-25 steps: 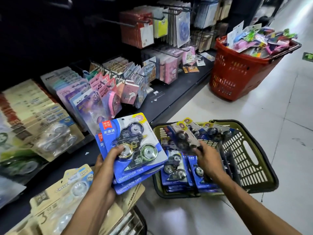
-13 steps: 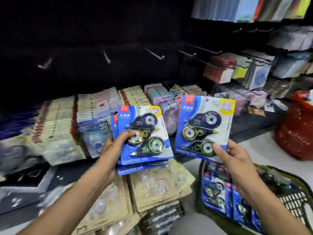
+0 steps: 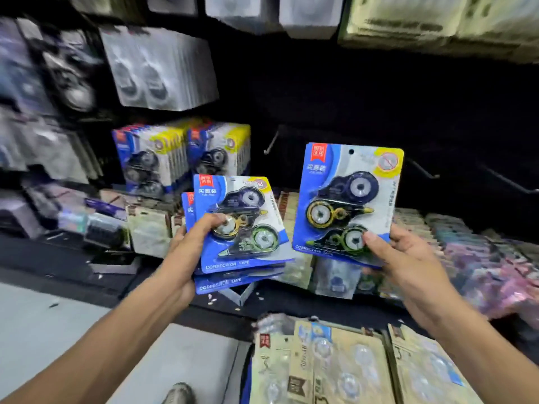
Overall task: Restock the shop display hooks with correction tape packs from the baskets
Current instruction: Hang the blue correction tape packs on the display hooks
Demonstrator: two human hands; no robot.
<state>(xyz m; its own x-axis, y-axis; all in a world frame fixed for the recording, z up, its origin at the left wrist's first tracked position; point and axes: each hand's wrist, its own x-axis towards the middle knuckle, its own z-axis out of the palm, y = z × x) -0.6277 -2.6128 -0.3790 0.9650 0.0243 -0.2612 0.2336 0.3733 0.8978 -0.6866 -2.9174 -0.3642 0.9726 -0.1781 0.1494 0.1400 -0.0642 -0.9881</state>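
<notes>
My left hand (image 3: 186, 252) grips a small stack of blue correction tape packs (image 3: 242, 228), thumb on the top one. My right hand (image 3: 405, 258) holds a single blue correction tape pack (image 3: 347, 196) upright by its lower right corner, its hang hole at the top. Behind my left hand, two rows of the same packs (image 3: 180, 158) hang on the display. A bare display hook (image 3: 272, 139) juts from the dark wall between the two held packs, and another bare hook (image 3: 423, 170) sits just right of the single pack. No basket is in view.
Beige blister packs (image 3: 335, 363) lie stacked at the bottom. Rows of beige and pink packs (image 3: 466, 252) fill the shelf at right. Blurred grey packs (image 3: 160, 68) hang at upper left. The grey floor (image 3: 58, 330) shows at lower left, with a shoe tip (image 3: 179, 393).
The view has swung left and up, so the baskets are gone from sight. My right hand took one pack from the green basket and has raised it toward the dark wall.
</notes>
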